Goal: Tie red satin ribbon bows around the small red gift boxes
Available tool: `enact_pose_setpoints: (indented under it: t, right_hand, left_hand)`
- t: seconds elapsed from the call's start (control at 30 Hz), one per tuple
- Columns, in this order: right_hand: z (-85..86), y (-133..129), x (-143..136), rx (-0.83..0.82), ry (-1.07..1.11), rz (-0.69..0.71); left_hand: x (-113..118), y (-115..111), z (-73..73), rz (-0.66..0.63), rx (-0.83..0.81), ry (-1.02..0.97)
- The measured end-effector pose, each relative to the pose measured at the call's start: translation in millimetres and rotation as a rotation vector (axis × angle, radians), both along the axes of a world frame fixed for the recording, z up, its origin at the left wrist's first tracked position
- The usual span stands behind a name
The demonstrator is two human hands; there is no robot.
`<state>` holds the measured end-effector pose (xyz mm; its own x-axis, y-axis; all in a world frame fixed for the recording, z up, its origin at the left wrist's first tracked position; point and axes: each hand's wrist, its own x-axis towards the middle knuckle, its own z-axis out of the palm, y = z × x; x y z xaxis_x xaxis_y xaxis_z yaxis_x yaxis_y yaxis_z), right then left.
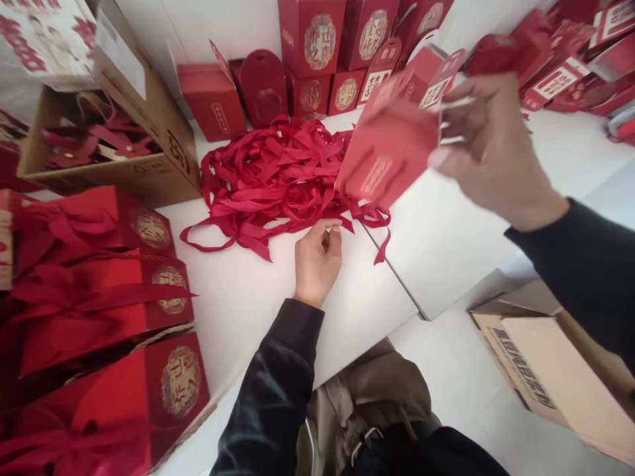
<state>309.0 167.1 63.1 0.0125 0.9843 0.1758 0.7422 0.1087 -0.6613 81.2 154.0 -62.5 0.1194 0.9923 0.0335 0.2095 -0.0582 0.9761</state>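
My right hand is raised over the right part of the white table, its fingers closed on the edge of a red gift box. The box is tilted and slightly blurred by motion, with pale lettering on its side. Below and left of it, my left hand rests at the front of a heap of red ribbons. Its thumb and forefinger are pinched together where a red ribbon end lies at the fingertips.
Red boxes stand along the wall. At left are a cardboard carton of red pieces and several ribbon-tied red gift boxes. More red packages lie at back right. An open carton stands below the table's right side.
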Motion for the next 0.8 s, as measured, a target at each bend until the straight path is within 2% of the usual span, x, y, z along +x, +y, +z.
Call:
enact_pose_setpoints:
  t: [0.03, 0.07, 0.17, 0.27, 0.3, 0.37, 0.43, 0.5, 0.57, 0.63, 0.7, 0.8]
  right_hand:
    - [-4.7, -15.1, -4.6, 0.083, 0.042, 0.158]
    - [-10.5, -28.4, -8.4, 0.122, 0.054, 0.222]
    - [-30.3, -57.2, -16.2, 0.11, 0.06, 0.264]
    - [-44.7, -72.9, -23.4, 0.134, 0.098, 0.254]
    - [-47.6, -76.4, -26.6, 0.135, 0.102, 0.271]
    - [-51.6, -81.3, -34.6, 0.109, 0.104, 0.342]
    - [-54.5, -83.9, -43.8, 0.076, 0.125, 0.426]
    - [-57.2, -84.4, -52.0, 0.054, 0.162, 0.511]
    - [-60.0, -83.0, -56.8, 0.007, 0.175, 0.614]
    - [-62.7, -80.4, -56.2, -0.071, 0.154, 0.673]
    - [-65.2, -77.1, -49.6, -0.09, 0.117, 0.567]
    - [-69.7, -73.4, -31.2, 0.004, 0.002, 0.325]
  left_hand:
    - [-0.8, -0.3, 1.3, 0.028, -0.017, -0.042]
    - [-2.1, -1.7, 4.0, 0.061, -0.037, -0.078]
    - [-10.6, -15.9, 19.1, 0.168, -0.082, -0.148]
    - [-26.5, -45.4, 38.7, 0.242, -0.069, -0.164]
    - [-33.0, -56.9, 44.4, 0.229, -0.05, -0.143]
    - [-46.3, -78.5, 52.6, 0.112, 0.021, -0.093]
    - [-58.9, -95.3, 56.2, -0.055, 0.1, -0.018]
    - [-69.7, -106.2, 55.5, -0.162, 0.173, 0.099]
    - [-79.0, -113.1, 51.7, -0.155, 0.227, 0.2]
    - [-86.9, -118.2, 46.2, -0.076, 0.246, 0.227]
    - [-93.5, -122.5, 41.4, -0.016, 0.245, 0.223]
    - [-99.2, -124.8, 38.2, -0.007, 0.243, 0.247]
